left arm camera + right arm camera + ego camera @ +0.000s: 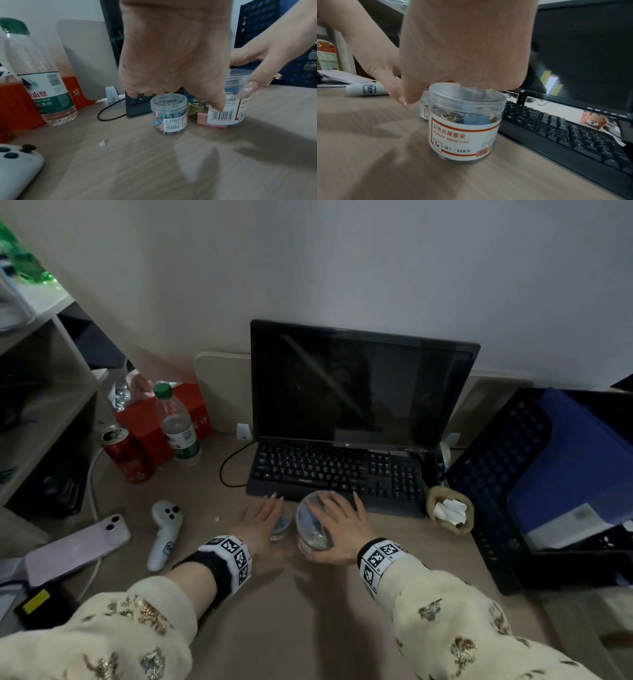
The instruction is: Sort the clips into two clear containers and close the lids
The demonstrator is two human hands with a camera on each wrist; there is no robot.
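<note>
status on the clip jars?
Left hand open above small jar. Right hand open over large jar. Both lids on. Keyboard close behind.

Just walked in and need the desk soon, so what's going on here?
A person is finishing up sorting binder clips into two clear jars in front of the keyboard. Both jars have their lids on. The right hand lies with straight fingers over the lid of the large jar, thumb against its side. The left hand hovers open above the small jar, not gripping it. No loose clips show on the desk.
</note>
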